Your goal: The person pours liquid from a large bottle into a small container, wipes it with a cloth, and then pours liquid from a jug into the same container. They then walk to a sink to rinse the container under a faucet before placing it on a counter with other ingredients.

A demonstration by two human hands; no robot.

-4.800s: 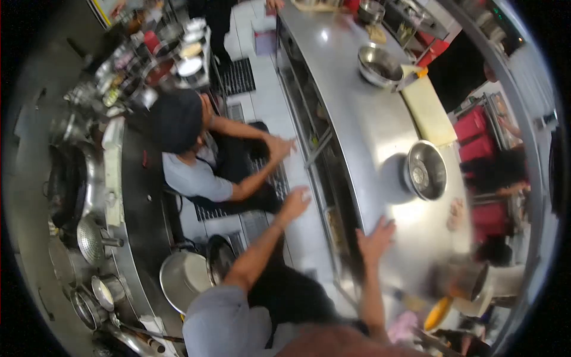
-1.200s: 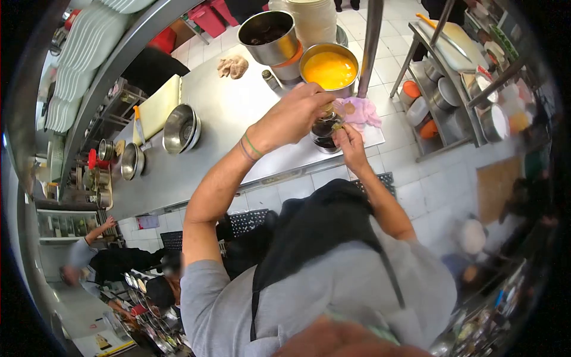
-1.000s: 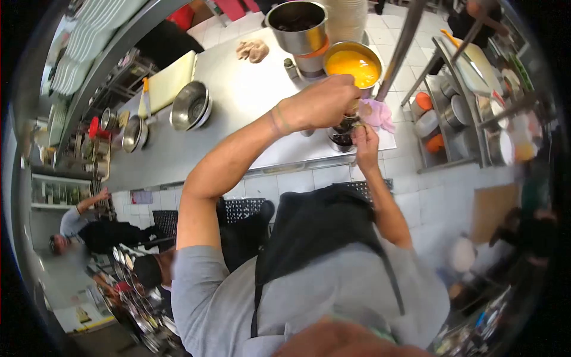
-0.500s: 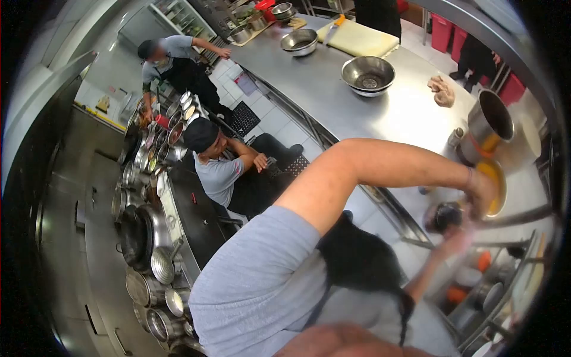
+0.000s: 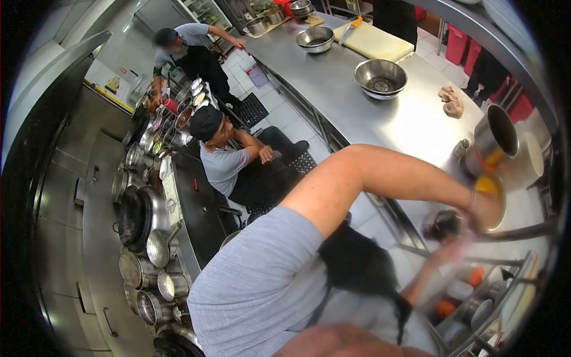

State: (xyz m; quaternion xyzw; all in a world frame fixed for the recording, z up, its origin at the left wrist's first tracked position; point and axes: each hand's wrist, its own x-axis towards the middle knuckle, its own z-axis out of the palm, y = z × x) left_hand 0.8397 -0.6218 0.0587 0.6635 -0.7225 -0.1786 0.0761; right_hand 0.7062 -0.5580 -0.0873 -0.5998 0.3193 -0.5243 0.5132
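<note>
My left arm stretches across to the right side of the head view, where my left hand (image 5: 485, 209) overlaps the near edge of a metal bowl with something orange-yellow (image 5: 489, 184) in it. Just below, my right hand (image 5: 450, 250) is close to my left one, its fingers smeared. Beside both hands is a dark, rounded object (image 5: 446, 225), partly blurred; I cannot tell whether either hand holds it. A tall steel pot (image 5: 501, 132) and a small shaker-like container (image 5: 460, 149) stand near the bowl.
On the steel table (image 5: 333, 77) are stacked metal bowls (image 5: 381, 78), a cutting board (image 5: 380, 40) with a knife (image 5: 350, 31), and pale raw-looking pieces (image 5: 452, 102). A seated person (image 5: 223, 154) and a standing person (image 5: 190, 53) are beyond my arm. Pots (image 5: 153, 306) crowd the left side.
The whole view has shifted, so the table and people sit slightly further right. Both hands stay close together by the bowl and the dark object.
</note>
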